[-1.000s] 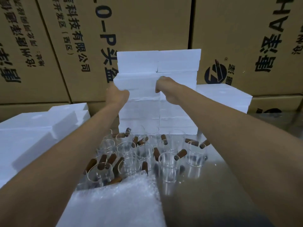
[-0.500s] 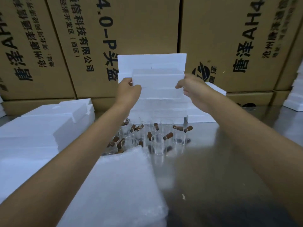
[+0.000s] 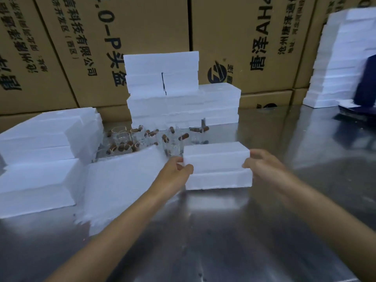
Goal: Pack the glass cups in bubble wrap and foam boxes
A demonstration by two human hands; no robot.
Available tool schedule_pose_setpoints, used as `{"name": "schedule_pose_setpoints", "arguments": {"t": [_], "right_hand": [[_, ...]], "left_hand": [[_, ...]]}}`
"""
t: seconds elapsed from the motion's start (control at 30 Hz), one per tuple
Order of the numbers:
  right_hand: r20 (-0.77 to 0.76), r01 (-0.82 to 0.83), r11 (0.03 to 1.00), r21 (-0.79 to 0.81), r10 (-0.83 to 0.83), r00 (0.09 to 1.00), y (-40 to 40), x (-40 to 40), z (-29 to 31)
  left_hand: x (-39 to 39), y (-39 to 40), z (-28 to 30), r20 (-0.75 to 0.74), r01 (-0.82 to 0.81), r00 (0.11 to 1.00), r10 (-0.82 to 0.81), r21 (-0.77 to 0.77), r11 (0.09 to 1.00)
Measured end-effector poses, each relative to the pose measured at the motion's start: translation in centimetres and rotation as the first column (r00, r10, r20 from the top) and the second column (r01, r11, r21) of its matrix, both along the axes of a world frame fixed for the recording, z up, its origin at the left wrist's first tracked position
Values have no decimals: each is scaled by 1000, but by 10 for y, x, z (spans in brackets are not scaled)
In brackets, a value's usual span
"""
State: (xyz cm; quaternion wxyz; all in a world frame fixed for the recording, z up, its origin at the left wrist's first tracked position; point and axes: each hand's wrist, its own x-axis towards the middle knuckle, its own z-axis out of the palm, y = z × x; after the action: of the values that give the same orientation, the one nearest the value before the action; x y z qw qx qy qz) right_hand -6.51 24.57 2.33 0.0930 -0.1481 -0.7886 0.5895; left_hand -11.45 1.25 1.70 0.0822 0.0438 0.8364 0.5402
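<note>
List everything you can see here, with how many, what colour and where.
foam box: one, white, on the table, held at both ends
foam stacks: four, white, back centre, left, far right
cups: many, clear with brown handles, behind the wrap
bubble wrap: one pile, whitish, left of the box
cartons: several, brown, rear wall
table: one, steel
left hand: grips the box's left end
right hand: on the right end, blurred

- Two hands: left hand (image 3: 174,173), right hand (image 3: 264,166).
- One foam box (image 3: 217,165) held between them.
- Three stacks of foam boxes: left (image 3: 46,151), middle (image 3: 179,94), far right (image 3: 337,64).
- One bubble wrap pile (image 3: 122,180).
- Glass cups (image 3: 146,139): a crowded cluster, too many to count.
</note>
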Motion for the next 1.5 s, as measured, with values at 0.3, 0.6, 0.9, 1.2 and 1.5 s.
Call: {"name": "schedule_pose_setpoints", "arguments": {"t": [0.3, 0.6, 0.9, 1.2, 1.5], "right_hand": [[-2, -82, 997, 2, 82, 997, 10, 0, 12], [165, 18, 1000, -16, -15, 986, 15, -64, -5], [-97, 15, 882, 471, 35, 995, -24, -112, -1], [140, -367, 609, 703, 387, 911, -86, -203, 10], [27, -199, 457, 867, 355, 934, -105, -244, -22]], "left_hand": [[-8, 27, 23, -190, -48, 981, 46, -8, 999], [-61, 51, 12, 59, 66, 997, -55, -204, 977], [-62, -33, 29, -305, -207, 949, 76, -422, 883], [-69, -75, 3, -109, -115, 992, 69, -514, 850], [-73, -87, -3, -99, -98, 993, 58, -469, 878]]}}
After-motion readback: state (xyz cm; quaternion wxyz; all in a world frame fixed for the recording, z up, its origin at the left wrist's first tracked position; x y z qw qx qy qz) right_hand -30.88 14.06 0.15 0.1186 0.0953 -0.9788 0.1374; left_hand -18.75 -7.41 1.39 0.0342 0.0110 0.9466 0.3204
